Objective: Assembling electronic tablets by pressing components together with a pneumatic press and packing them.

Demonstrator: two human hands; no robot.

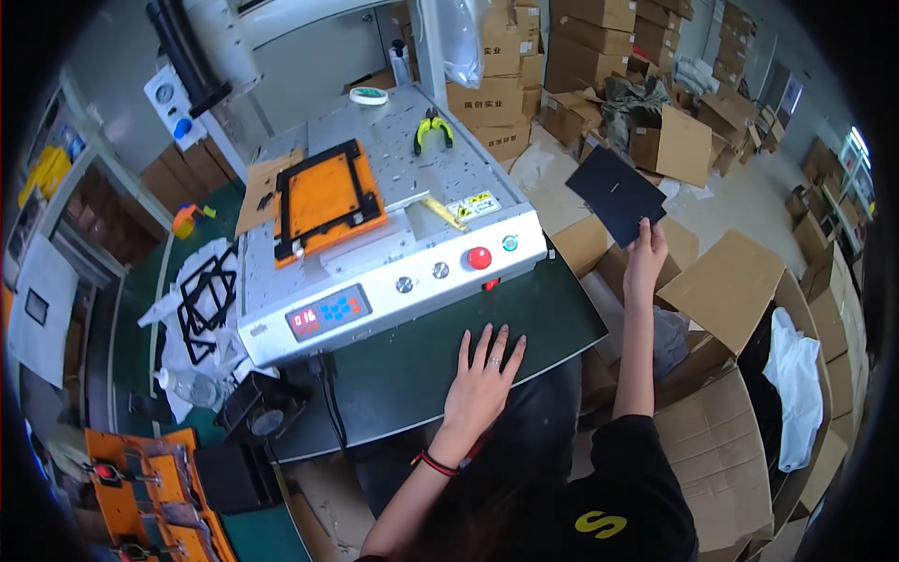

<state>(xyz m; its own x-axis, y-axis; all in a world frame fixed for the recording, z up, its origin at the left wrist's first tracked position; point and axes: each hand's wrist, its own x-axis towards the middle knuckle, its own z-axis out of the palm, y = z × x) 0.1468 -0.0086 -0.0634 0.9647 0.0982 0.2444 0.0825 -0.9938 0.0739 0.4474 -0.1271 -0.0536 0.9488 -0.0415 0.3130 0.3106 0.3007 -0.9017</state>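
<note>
My right hand (645, 264) is raised out to the right and pinches the lower corner of a thin black square sheet (614, 194), held in the air above open cardboard boxes. My left hand (481, 375) lies flat, fingers spread, on the dark green table top (412, 375) just in front of a grey machine (375, 225). On the machine's flat top lies an orange plate in a black frame (325, 199). The machine's front panel carries a red button (479, 258), a green button, two knobs and a small display.
Yellow-handled pliers (433, 128), a tape roll (368, 96) and a yellow-handled tool (438, 210) lie on the machine. Black frames (208, 302) sit on white wrapping at the left. Open cardboard boxes (730, 290) crowd the right and stacks rise behind. Orange fixtures (150, 492) are at the lower left.
</note>
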